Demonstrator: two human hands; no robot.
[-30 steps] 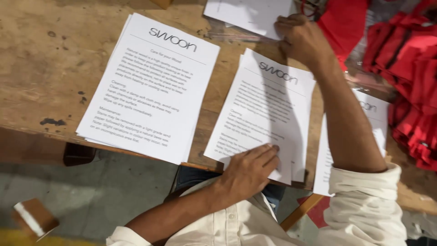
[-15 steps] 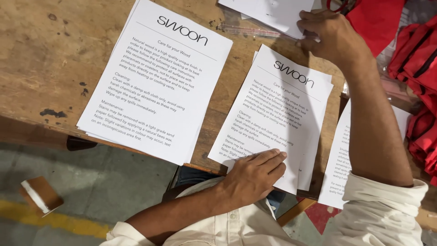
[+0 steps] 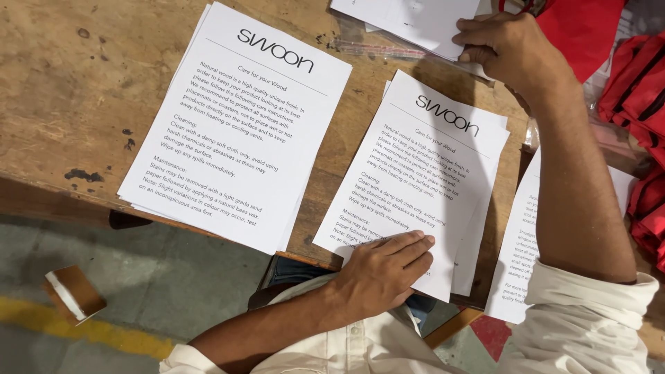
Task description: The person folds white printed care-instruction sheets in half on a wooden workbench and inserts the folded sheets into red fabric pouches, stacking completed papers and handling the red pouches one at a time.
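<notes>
Left hand: my left hand [image 3: 384,273] lies flat, palm down, on the near corner of the middle stack of printed sheets [image 3: 422,166]; the fingers [image 3: 409,244] are stretched out side by side and pressing the paper against the table, not curled round anything.

Right hand: my right hand [image 3: 509,48] is up at the far edge, fingers bent and pinching the edge of a white sheet [image 3: 415,21] that lies over a clear plastic sleeve [image 3: 367,47]. The thumb is hidden under the hand, so I cannot tell how deep the pinch goes.

Middle stack: it sits on the wooden table [image 3: 76,90] right in front of me, its near corner hanging past the table edge. The sheets are fanned slightly, so several edges show on the right side.

Handling: I judge the paper light, thin and floppy; 1 sheet will bend if lifted by a corner and will slide easily over the one below it. It creases and smudges readily, so a gentle touch suits it.

Where to hold: the overhanging near corner or the fanned right edge looks best, thumb below and fingers above.

Other stacks: a second stack [image 3: 235,125] lies to the left, apart from both hands; 1 more pile of sheets [image 3: 516,263] shows partly under my right forearm.

Beyond: red fabric items [image 3: 641,90] are heaped at the right.
</notes>
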